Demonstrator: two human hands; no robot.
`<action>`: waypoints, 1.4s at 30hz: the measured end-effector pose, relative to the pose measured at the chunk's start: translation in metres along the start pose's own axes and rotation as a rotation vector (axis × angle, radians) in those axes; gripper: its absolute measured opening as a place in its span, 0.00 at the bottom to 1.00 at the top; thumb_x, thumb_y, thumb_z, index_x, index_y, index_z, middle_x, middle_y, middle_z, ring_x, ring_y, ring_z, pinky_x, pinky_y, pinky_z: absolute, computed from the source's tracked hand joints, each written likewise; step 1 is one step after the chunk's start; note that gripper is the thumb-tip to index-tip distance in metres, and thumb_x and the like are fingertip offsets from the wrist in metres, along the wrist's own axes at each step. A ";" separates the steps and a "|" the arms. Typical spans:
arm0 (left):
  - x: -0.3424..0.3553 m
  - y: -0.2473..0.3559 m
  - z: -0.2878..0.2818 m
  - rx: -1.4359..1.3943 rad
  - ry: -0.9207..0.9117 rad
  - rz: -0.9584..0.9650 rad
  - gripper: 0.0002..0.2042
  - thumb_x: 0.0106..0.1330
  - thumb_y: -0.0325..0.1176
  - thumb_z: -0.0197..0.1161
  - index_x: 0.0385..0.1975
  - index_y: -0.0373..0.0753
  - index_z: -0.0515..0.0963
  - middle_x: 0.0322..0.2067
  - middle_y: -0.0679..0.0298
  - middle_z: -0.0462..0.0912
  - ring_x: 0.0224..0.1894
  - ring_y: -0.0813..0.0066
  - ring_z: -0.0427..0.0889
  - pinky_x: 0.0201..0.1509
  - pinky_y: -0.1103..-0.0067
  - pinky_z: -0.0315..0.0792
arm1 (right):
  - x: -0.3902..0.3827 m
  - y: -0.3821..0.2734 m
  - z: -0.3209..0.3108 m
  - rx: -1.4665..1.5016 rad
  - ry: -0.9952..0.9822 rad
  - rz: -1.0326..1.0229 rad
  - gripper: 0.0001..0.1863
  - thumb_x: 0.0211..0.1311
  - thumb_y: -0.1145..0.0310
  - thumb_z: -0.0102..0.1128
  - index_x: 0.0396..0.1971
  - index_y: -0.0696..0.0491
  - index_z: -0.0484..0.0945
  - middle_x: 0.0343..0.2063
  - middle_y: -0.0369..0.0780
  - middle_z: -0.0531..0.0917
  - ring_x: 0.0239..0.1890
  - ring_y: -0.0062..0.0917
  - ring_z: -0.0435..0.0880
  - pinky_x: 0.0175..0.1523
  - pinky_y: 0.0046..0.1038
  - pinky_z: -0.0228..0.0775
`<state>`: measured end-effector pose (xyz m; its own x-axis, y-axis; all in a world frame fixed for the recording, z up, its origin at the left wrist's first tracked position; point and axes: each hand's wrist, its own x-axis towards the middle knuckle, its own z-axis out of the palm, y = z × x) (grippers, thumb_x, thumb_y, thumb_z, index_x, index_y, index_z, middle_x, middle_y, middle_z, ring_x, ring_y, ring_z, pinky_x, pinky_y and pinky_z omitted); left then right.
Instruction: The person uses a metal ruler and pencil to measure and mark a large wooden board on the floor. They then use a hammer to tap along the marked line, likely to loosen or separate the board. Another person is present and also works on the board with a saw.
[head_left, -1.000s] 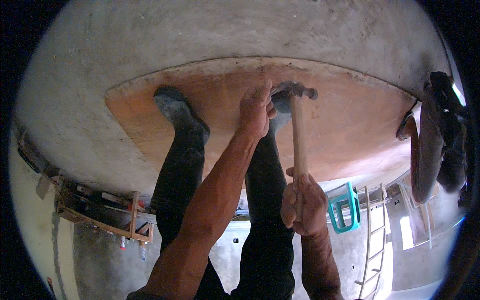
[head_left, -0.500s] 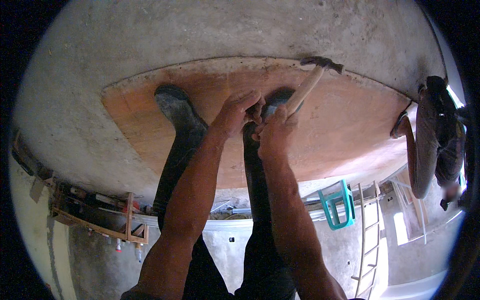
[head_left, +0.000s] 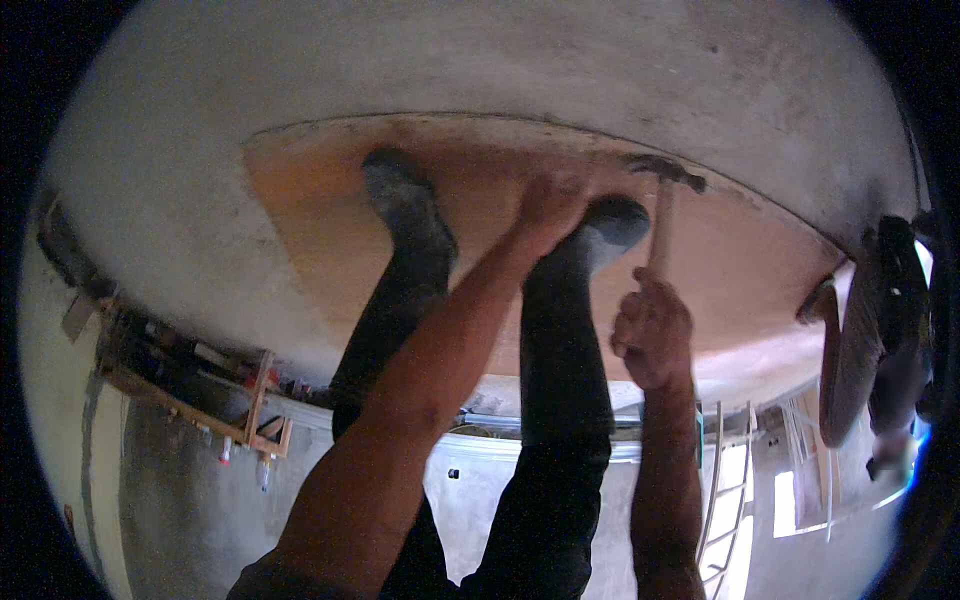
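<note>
My right hand [head_left: 655, 332] is wrapped round the wooden handle of a claw hammer [head_left: 662, 232]. Its dark metal head lies near the far edge of a reddish-brown plywood board [head_left: 740, 270]. Over the same board my left hand [head_left: 553, 205] reaches down close to the far edge, just left of my right shoe. Motion smears its fingers, so whether they hold something cannot be made out. Both my feet, in dark greyish footwear [head_left: 398, 195], stand on the board.
Concrete floor [head_left: 480, 60] surrounds the board. Another person [head_left: 880, 330] is at the far right, one foot by the board's corner. A ladder [head_left: 728, 500] leans at the lower right. A wooden frame [head_left: 190, 412] and clutter line the wall at the left.
My hands have moved apart. The left has gone right and farther toward the board's far edge; the right has moved right and nearer me with the hammer. The view has shifted too.
</note>
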<state>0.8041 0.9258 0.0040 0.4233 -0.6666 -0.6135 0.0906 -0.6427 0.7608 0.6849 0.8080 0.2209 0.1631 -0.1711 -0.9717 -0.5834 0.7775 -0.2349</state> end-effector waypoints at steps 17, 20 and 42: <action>-0.038 0.052 -0.022 -1.053 0.024 -1.020 0.15 0.67 0.51 0.67 0.30 0.46 0.77 0.22 0.71 0.68 0.21 0.77 0.65 0.21 0.73 0.58 | -0.083 0.000 0.018 0.111 -0.032 0.258 0.20 0.81 0.56 0.45 0.58 0.57 0.69 0.17 0.34 0.71 0.09 0.20 0.71 0.10 0.23 0.65; -0.049 0.041 -0.046 -1.161 0.011 -0.993 0.15 0.68 0.48 0.67 0.23 0.51 0.74 0.17 0.78 0.61 0.17 0.84 0.58 0.19 0.80 0.51 | -0.087 -0.004 0.037 0.229 -0.131 0.267 0.21 0.81 0.55 0.45 0.58 0.57 0.69 0.17 0.35 0.72 0.09 0.20 0.70 0.10 0.23 0.65; -0.158 0.035 -0.156 -1.580 -0.005 -0.146 0.08 0.60 0.37 0.64 0.31 0.41 0.75 0.20 0.70 0.68 0.19 0.79 0.67 0.20 0.78 0.64 | -0.068 0.000 0.117 -0.437 -0.026 0.070 0.19 0.78 0.52 0.51 0.54 0.52 0.71 0.19 0.34 0.72 0.10 0.20 0.68 0.11 0.24 0.62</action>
<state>0.8813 1.0673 0.1610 0.3248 -0.6401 -0.6962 0.9362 0.3223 0.1404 0.7669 0.8904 0.2903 0.1279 -0.1075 -0.9859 -0.8743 0.4572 -0.1632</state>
